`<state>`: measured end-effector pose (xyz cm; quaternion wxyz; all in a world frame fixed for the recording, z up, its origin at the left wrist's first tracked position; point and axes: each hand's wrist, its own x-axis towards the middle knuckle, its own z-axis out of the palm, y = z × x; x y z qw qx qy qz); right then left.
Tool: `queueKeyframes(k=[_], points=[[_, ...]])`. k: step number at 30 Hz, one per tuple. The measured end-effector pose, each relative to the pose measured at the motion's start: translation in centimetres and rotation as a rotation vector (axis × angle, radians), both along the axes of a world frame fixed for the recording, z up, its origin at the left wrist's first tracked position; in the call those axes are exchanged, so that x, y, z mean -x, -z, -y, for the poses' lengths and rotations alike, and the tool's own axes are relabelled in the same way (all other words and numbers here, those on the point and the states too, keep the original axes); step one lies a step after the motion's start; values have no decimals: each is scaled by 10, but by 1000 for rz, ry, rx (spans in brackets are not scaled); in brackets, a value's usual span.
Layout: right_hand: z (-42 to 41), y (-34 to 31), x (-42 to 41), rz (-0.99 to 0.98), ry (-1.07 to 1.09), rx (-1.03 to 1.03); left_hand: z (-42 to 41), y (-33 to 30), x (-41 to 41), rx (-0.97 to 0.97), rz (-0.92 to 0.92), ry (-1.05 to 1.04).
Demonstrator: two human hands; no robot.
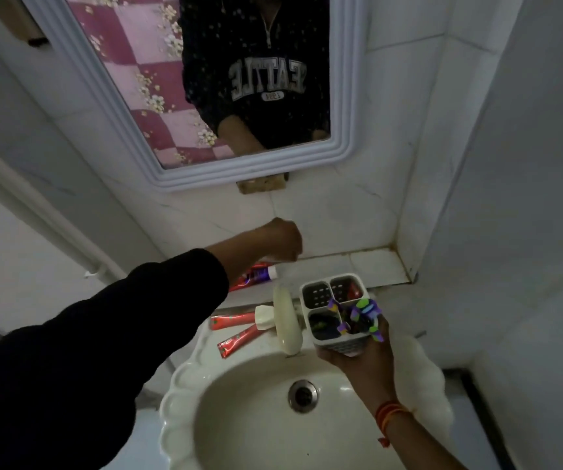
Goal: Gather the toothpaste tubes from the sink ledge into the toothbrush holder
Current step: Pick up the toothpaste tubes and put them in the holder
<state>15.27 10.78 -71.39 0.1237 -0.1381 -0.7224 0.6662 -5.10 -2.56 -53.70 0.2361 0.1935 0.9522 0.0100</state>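
The right hand [358, 354] grips the white, three-compartment toothbrush holder [336, 313] from below, fingers wrapped around its base, holding it above the far right rim of the sink [185, 378]. The left hand [282, 240] hangs curled over the tiled ledge [358, 266]; whether its fingers pinch anything cannot be told. A red-and-purple toothpaste tube [256, 276] lies on the ledge just beneath that wrist, and two red toothpaste tubes [236, 322] [237, 340] lie on the sink's far left rim beside the tap [285, 318].
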Motion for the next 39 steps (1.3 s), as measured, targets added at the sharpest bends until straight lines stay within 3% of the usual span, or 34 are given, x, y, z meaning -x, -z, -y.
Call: queueKeyframes(k=[5,15,19,21,23,25,27,30,32,39], points=[[-5,4,3,4,-25,6,39,72,12,231,-102,80],[-6,11,5,16,-21,20,42,106,14,222,-252,155],[-7,6,4,19,-27,0,32,90,10,70,-308,161],[-8,3,3,25,-56,10,26,77,7,-144,-334,163],[-10,0,3,52,-67,46,17,61,2,-449,-298,304],[-9,-3,3,58,-63,27,4,44,-1,-540,-326,536],[-8,-4,2,80,-58,34,-15,21,-4,-392,-360,688],[-6,-2,0,104,-77,20,-47,-13,-16,95,-290,803],[-5,-4,0,89,-93,32,-64,-26,-26,321,-236,807],[0,-19,0,-19,-37,23,-108,-37,-55,558,-180,788]])
